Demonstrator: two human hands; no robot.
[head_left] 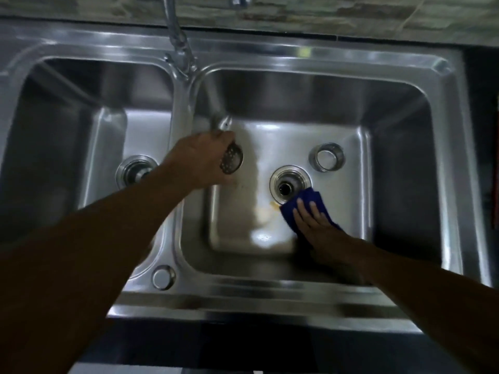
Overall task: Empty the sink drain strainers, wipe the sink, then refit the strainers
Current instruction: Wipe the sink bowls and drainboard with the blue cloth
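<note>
Two hands busy: my left hand (201, 157) clamps one perforated strainer (231, 159) under the tap (180, 49), rinsing; my right hand (314, 222) presses the blue cloth (305, 205) flat beside the open drain (290, 182), second strainer (326, 157) parked just beyond.

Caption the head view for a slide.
Left hand holds a strainer under the tap; right hand presses a blue cloth beside the open drain.

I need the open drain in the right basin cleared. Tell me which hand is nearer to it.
Right. The right hand presses the blue cloth at the open drain's near-right edge; the left hand holds a perforated strainer well off to its left.
</note>
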